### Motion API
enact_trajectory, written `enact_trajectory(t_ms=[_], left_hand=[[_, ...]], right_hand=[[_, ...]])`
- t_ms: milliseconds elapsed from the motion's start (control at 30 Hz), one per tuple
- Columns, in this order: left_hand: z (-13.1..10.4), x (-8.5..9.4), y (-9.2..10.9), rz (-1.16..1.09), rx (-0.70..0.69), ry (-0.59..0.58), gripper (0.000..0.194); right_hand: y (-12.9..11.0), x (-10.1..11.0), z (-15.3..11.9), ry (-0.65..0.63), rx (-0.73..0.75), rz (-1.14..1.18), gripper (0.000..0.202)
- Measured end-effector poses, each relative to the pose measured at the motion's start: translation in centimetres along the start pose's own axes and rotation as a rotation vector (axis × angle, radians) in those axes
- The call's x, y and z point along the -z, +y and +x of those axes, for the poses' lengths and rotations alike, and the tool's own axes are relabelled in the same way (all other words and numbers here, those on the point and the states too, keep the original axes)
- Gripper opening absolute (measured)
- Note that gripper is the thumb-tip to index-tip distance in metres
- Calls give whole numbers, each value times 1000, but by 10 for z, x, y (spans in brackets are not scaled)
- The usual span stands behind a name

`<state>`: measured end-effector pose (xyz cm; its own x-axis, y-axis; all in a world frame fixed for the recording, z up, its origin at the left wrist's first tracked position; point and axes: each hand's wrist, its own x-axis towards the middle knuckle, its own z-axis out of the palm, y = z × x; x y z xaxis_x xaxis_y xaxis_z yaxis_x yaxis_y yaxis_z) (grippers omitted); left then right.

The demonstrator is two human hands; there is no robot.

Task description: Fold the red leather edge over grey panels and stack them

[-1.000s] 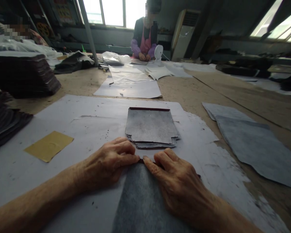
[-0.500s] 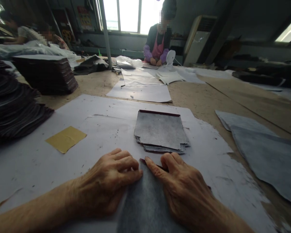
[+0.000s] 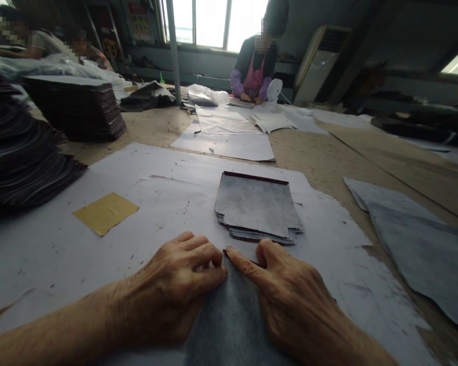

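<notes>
A grey sheet (image 3: 234, 315) of thin leather-like material, with a dark red folded far edge, lies at the bottom centre and runs out of view. Along its left side, my left hand (image 3: 175, 284) has curled fingers, with the thumb at the far left corner. My right hand (image 3: 290, 290) lies over the right side, its index fingertip pressed on the folded edge near that same corner. The other right fingers are bent in, and the right thumb is hidden. Just beyond both hands sits a small pile of notched grey pieces (image 3: 254, 203), the top one with a dark red far edge.
White paper (image 3: 168, 203) covers the worktable, with a yellow paper square (image 3: 106, 213) at left. Tall stacks of dark pieces (image 3: 72, 109) stand at far left. Large grey sheets (image 3: 420, 244) lie at right. A co-worker in a pink apron (image 3: 254, 73) works across the table.
My right index fingertip has slid slightly left along the folded edge, covering more of its corner. My left hand stays in place. The whole view has shifted a little.
</notes>
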<state>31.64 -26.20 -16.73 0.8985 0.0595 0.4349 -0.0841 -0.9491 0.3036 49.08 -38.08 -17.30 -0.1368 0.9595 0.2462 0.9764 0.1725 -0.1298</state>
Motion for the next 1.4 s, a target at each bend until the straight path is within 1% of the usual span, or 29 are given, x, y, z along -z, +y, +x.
enact_trajectory(t_ms=[100,500,600,700,767,800,867,933,967,1033,1100,1133,1200,1300,1367,1400], left_hand=[[0,-1,0,-12,18,3,31],[-3,-2,-1,-14,-8,50,31],[-3,-3,-2,-17,7,51,34],[-3,-2,-3,-31,50,55,35],[-3,-1,-5,-69,75,49,33],[-3,0,-6,-96,82,54,31],[-2,1,-8,-151,78,99,29],[-1,0,-9,-148,70,145,31],[0,-1,-8,-109,64,140,33],[3,-3,-6,20,56,54,34],[7,-4,-3,136,47,-50,30],[9,-4,-2,169,47,-82,29],[11,-2,-1,178,58,-110,27],[10,0,-2,109,73,-88,27],[10,-2,-5,68,83,-40,32],[9,-3,-6,67,80,-6,34]], right_hand=[[-1,0,0,-5,2,-23,66],[-7,3,5,-43,-33,-83,71],[-3,3,3,40,-62,17,66],[3,3,-3,192,-46,134,50],[5,4,-5,250,-10,124,40],[5,3,-6,259,6,95,38],[3,3,-7,252,34,33,37],[-1,1,-6,236,61,-12,38],[-3,0,-6,225,71,-26,38],[-6,-1,-5,220,74,-31,38],[-8,-2,-5,234,28,-8,35],[-8,-1,-5,242,-8,13,32],[-9,1,-4,247,-94,59,24],[-11,3,-3,219,-214,107,10],[-12,2,-2,208,-244,142,3],[-13,1,-2,217,-232,158,4]])
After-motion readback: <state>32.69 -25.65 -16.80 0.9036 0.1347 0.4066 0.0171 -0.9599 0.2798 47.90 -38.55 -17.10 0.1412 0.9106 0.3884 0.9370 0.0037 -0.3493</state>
